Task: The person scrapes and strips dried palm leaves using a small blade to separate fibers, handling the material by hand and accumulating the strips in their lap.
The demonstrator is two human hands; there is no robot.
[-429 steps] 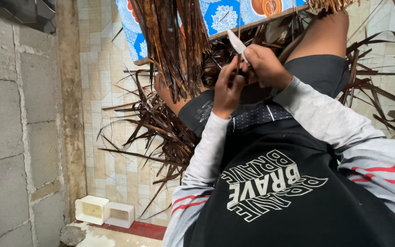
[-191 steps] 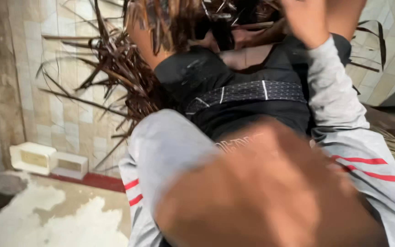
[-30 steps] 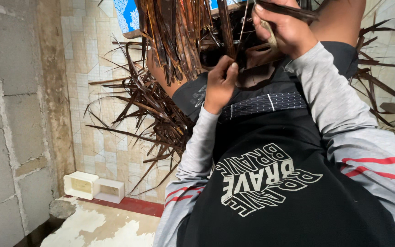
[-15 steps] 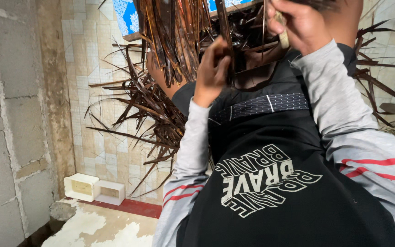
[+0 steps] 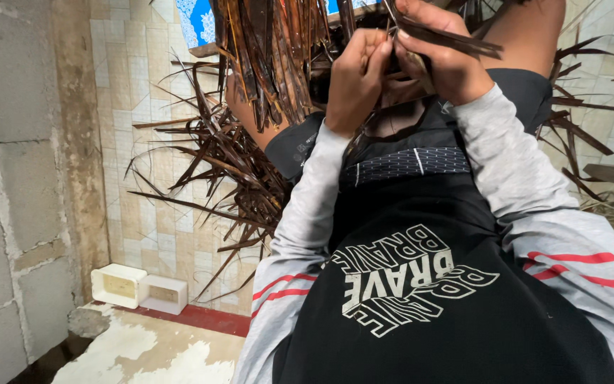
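Fingers point(image 5: 374, 53) on dry leaf strip point(image 5: 449, 39) (tiled floor point(image 5: 158, 178))

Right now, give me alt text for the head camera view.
Both hands, left hand and right hand, pinch a dark brown dried leaf strip above the lap, with a pile of dried brown leaf strips on the beige tiled floor.

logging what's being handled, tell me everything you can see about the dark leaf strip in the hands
The strip is a long, narrow, flat piece of dried leaf, dark brown and stiff-looking. It lies roughly level, sticking out to the right past the right hand, its tip free. Its near end is pinched where the right hand and the left hand meet, fingers closed on it. More such strips hang and splay around it; how far it runs behind the hands is hidden.
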